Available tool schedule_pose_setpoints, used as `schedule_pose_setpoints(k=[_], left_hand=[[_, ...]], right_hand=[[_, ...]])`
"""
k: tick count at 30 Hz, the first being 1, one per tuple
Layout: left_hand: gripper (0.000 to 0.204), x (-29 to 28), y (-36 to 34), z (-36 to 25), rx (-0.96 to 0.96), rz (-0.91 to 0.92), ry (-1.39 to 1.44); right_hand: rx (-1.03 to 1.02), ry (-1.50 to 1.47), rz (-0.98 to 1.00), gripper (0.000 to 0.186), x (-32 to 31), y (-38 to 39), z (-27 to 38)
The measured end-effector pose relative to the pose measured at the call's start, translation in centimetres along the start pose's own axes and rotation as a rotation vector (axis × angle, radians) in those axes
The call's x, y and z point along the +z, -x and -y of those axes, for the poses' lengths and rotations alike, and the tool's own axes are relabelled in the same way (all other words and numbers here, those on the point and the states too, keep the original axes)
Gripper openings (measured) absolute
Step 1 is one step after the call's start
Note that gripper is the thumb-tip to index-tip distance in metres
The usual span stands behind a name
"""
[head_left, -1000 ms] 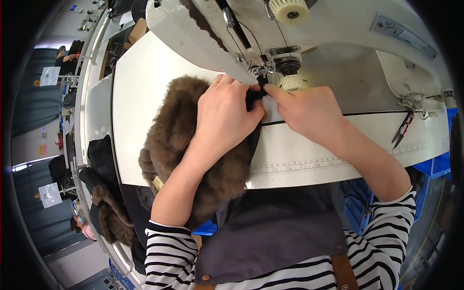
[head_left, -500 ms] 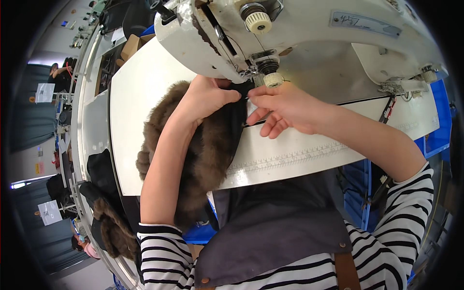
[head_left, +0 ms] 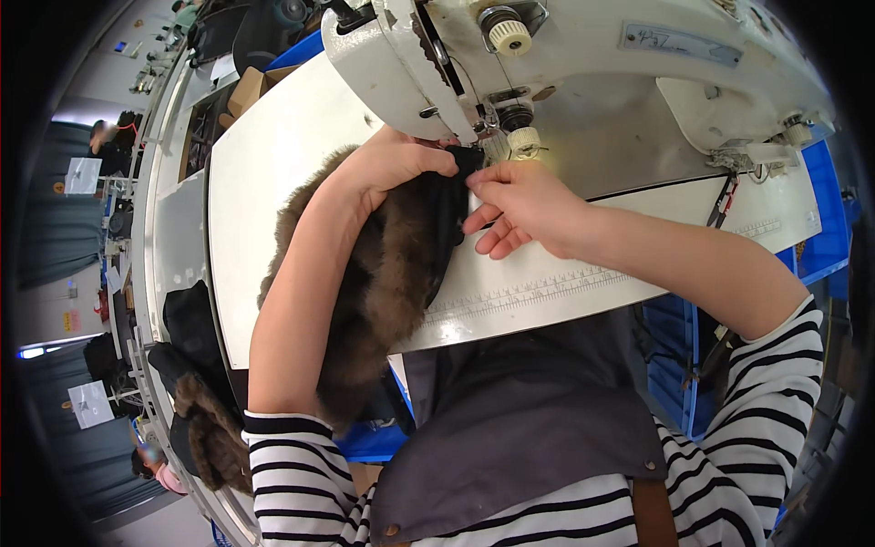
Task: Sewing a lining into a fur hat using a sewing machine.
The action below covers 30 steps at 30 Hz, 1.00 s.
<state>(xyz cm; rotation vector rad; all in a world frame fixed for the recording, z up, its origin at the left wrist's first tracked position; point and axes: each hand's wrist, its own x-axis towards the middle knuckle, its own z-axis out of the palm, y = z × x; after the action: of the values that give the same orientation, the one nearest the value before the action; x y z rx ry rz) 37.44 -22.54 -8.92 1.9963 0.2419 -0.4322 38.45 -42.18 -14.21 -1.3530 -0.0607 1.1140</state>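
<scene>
Under the head of a white sewing machine (head_left: 401,64) lies a brown fur piece (head_left: 392,283) with black fabric (head_left: 442,223) along its right side. My left hand (head_left: 401,155) grips the black fabric just left of the presser-foot area, its fingertips partly hidden behind the machine head. My right hand (head_left: 524,210) has thumb and forefinger pinched at the black fabric's edge below the needle area, its other fingers loosely curled.
Scissors (head_left: 725,196) lie on the white table (head_left: 237,237) at right, near blue bins (head_left: 825,246). A cardboard box (head_left: 246,91) stands at back left. More fur and black pieces (head_left: 196,410) sit at left. Two co-workers (head_left: 159,469) (head_left: 105,137) are at the far left.
My left hand has shifted left and up, rotating toward the machine. My right hand has turned so its lower fingers hang loose below the pinch. The view has shifted slightly.
</scene>
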Motion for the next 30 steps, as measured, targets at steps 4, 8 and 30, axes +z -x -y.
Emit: schedule_pose_setpoints(k=[4, 8, 30], left_hand=[[0.045, -0.1, -0.3, 0.3, -0.01, 0.049, 0.006], [0.043, -0.2, -0.4, 0.5, -0.024, 0.061, 0.025], [0.025, 4.0, 1.7, 4.7, 0.467, -0.521, -0.522]], right_hand=[[-0.072, -0.117, -0.121, 0.044, 1.7, 0.4, -0.9], [-0.085, -0.174, -0.142, 0.04, 1.6, -0.6, -0.6], [-0.169, 0.478, -0.306, 0.017, -1.0, -0.3, 1.5]])
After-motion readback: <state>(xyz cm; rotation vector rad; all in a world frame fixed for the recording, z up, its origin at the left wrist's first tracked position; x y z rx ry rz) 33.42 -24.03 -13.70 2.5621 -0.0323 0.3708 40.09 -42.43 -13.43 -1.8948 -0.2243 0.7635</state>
